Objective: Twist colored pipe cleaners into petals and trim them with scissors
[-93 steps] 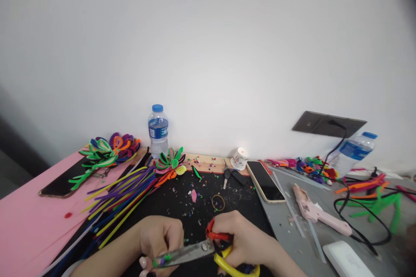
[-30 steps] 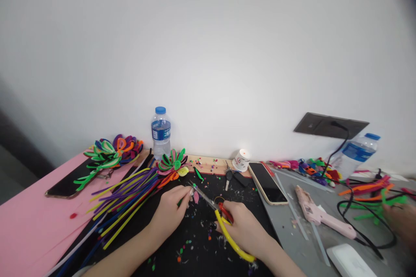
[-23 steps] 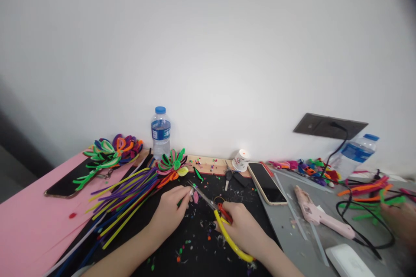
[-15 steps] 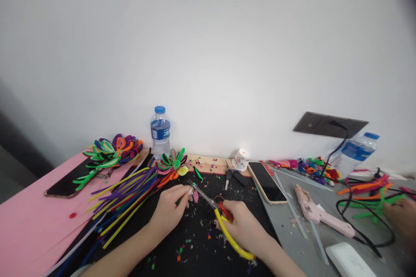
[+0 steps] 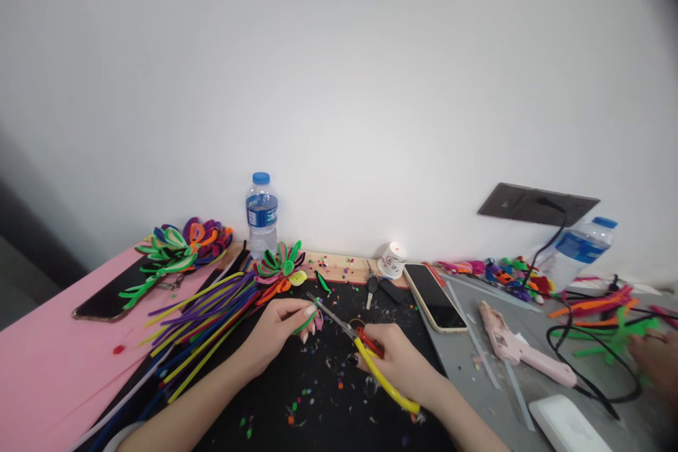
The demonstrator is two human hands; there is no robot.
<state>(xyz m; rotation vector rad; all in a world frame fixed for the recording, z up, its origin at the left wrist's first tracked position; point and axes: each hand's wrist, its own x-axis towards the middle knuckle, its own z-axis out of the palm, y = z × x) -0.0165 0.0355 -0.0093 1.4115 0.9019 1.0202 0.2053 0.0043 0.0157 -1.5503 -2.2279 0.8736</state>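
My left hand [image 5: 280,330] pinches a short green pipe cleaner [image 5: 304,327] between thumb and fingers, above the black mat [image 5: 318,409]. Wrapped around the handles of a pair of scissors [image 5: 382,381], one yellow and one red, is my right hand [image 5: 395,360]. The scissors' blades point up and left, and their tips reach the green piece at my left fingertips. A small pink piece [image 5: 318,323] shows right beside those fingertips. To the left lies a bundle of colored pipe cleaners [image 5: 206,325], with a green and pink pipe-cleaner flower [image 5: 283,263] behind it.
Snipped bits are scattered over the mat. Along the back stand a water bottle [image 5: 261,215] and a paper cup [image 5: 393,260]; keys [image 5: 371,289] and a phone [image 5: 437,298] lie nearby. A pink glue gun [image 5: 522,349] with a black cord and another person's hand [image 5: 654,357] are at right.
The scissors have shifted slightly down and right with my right hand. My left fingers have turned a little, so more of the green pipe cleaner shows.
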